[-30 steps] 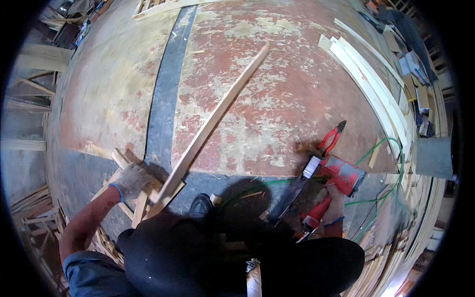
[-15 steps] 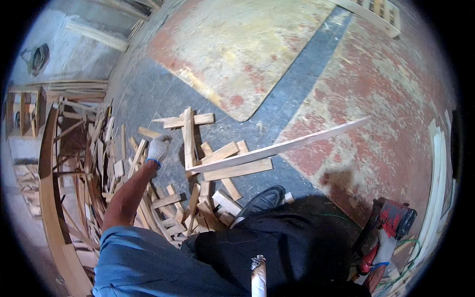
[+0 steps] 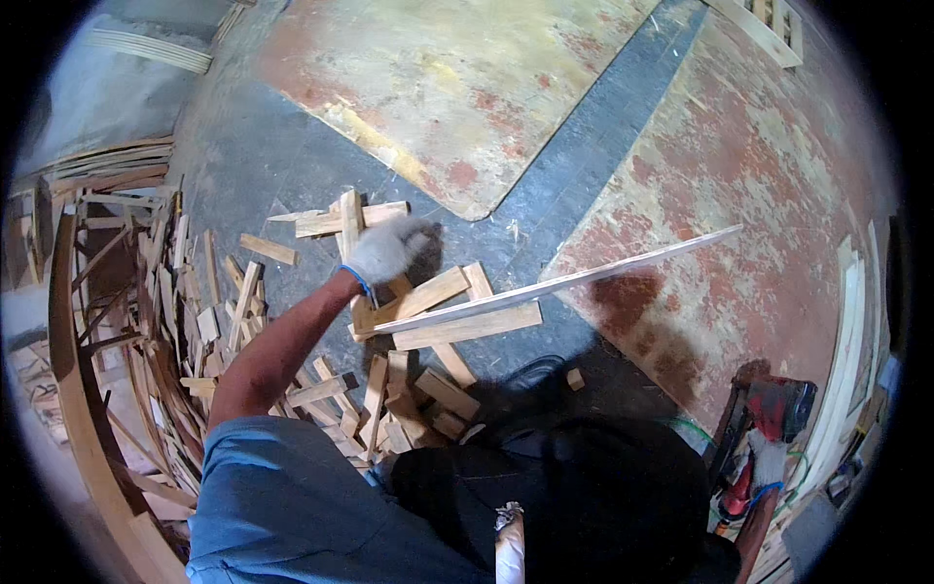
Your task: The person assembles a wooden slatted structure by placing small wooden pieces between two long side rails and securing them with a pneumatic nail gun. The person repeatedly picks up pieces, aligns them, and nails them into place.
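Observation:
My left hand (image 3: 387,253), in a pale glove with a blue cuff, is stretched out over the floor, fingers extended and nothing visible in them. Beneath it stand crossed wooden pieces, one upright board (image 3: 351,216) over a short board (image 3: 389,216). A long thin wooden strip (image 3: 574,277) slants up to the right, its near end beside that upright piece. Short flat boards (image 3: 467,326) lie under the strip. At the lower right my gloved right hand (image 3: 767,462) is closed round a red and black power tool (image 3: 773,409), whose exact kind is unclear.
Scrap wood (image 3: 389,409) is heaped near my feet, with more piled at left beside a long curved-looking plank (image 3: 83,389). Worn sheets (image 3: 457,107) cover the floor ahead. Long pale boards (image 3: 846,341) line the right. A green hose or cord (image 3: 796,477) runs beside the tool. A cigarette (image 3: 509,545) juts in below.
My left hand has moved right, from beside the scrap pile to over the crossed boards. My right hand keeps hold of the tool. The view has shifted slightly.

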The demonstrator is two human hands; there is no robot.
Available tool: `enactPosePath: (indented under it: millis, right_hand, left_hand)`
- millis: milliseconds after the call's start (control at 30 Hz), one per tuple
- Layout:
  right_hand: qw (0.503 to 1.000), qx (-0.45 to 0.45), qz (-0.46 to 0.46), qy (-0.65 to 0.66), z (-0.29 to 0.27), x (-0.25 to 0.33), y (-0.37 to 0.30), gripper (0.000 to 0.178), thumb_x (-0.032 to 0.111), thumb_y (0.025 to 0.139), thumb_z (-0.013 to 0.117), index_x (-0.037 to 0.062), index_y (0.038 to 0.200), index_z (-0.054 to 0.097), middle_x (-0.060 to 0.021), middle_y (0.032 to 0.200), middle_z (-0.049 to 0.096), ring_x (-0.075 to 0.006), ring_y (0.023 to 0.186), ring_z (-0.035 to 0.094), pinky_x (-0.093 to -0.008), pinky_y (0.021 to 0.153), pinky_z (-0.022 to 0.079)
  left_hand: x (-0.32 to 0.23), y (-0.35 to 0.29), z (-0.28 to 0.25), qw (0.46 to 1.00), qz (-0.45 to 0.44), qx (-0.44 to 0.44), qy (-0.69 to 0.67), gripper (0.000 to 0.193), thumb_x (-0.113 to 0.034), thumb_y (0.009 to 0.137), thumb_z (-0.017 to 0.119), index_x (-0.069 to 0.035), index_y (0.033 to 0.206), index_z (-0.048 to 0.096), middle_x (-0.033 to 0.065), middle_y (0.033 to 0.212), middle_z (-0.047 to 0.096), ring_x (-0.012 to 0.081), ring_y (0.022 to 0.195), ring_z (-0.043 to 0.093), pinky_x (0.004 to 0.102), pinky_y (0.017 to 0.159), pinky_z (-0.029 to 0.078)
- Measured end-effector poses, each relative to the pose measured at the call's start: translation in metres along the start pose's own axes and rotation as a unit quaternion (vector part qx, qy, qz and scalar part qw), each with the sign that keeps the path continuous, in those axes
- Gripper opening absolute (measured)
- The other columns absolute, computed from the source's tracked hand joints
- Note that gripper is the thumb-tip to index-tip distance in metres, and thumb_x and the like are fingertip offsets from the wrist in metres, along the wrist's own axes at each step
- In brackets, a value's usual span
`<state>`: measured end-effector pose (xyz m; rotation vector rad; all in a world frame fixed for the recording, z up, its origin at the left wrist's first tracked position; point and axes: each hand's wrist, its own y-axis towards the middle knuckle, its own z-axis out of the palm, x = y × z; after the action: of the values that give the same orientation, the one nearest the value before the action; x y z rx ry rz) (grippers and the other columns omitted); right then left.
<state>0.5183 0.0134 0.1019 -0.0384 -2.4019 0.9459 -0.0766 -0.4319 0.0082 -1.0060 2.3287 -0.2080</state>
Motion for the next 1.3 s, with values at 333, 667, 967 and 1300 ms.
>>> enactPosePath:
  millis: [333,667,967,1300]
  right_hand:
    - [0.995,0.029,0.058,-0.076,-0.006,0.019,0.006,0.026,0.021,0.086,0.075,0.0028,0.104,0.071,0.0,0.073,0.064,-0.0119,0.063,0.054,-0.0338,0.057,0.046]
    - [0.968,0.075,-0.057,-0.233,-0.051,-0.07,0.075,0.019,0.022,0.087,0.071,0.0037,0.093,0.067,-0.0069,0.083,0.071,-0.0218,0.068,0.066,-0.0394,0.066,0.053]
    - [0.951,0.023,-0.213,-0.221,-0.016,0.049,0.052,0.047,0.028,0.077,0.073,0.0049,0.118,0.066,-0.0111,0.09,0.072,-0.023,0.078,0.068,-0.0368,0.076,0.056]
    - [0.979,0.03,-0.059,-0.194,-0.014,0.06,0.038,0.037,0.029,0.076,0.075,-0.0004,0.098,0.071,-0.0197,0.08,0.073,-0.0302,0.073,0.071,-0.0415,0.07,0.056]
  left_hand:
    - [-0.008,-0.023,0.022,0.969,-0.054,0.19,-0.147,0.036,-0.036,0.089,0.073,-0.005,0.107,0.069,0.0117,0.102,0.072,0.0293,0.099,0.069,0.0389,0.087,0.053]
    - [0.002,0.103,-0.06,0.576,-0.001,0.006,-0.817,0.05,-0.041,0.107,0.045,0.0,0.136,0.051,0.0093,0.092,0.061,0.0185,0.071,0.056,0.0353,0.062,0.05]
    - [-0.23,0.222,0.03,0.81,0.003,0.313,-0.496,0.043,-0.04,0.105,0.046,-0.007,0.127,0.063,0.0107,0.086,0.066,0.0143,0.06,0.059,0.0271,0.046,0.045]
    - [-0.441,0.244,0.127,0.868,0.429,0.232,0.091,0.068,-0.051,0.093,0.059,-0.005,0.143,0.053,0.024,0.122,0.067,0.0389,0.109,0.066,0.0422,0.098,0.05]
